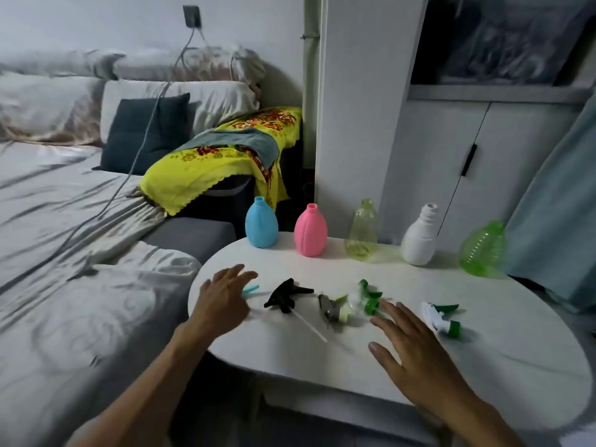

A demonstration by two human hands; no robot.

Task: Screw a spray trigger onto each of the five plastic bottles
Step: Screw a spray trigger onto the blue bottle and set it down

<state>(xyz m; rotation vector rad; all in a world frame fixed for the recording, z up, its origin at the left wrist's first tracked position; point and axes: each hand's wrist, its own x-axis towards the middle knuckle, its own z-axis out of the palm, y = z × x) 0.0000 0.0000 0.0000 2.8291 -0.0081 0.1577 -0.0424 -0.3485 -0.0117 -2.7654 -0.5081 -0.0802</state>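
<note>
Both forearms were bare, with no sleeves showing. The left hand (222, 296) and right hand (416, 353) wore no gloves, rings or watch.

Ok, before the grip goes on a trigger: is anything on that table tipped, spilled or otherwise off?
Yes: the green ribbed bottle at the right end of the row leans over, unlike the four upright bottles, and sits close to the table edge. No spill or damage shows.
</note>
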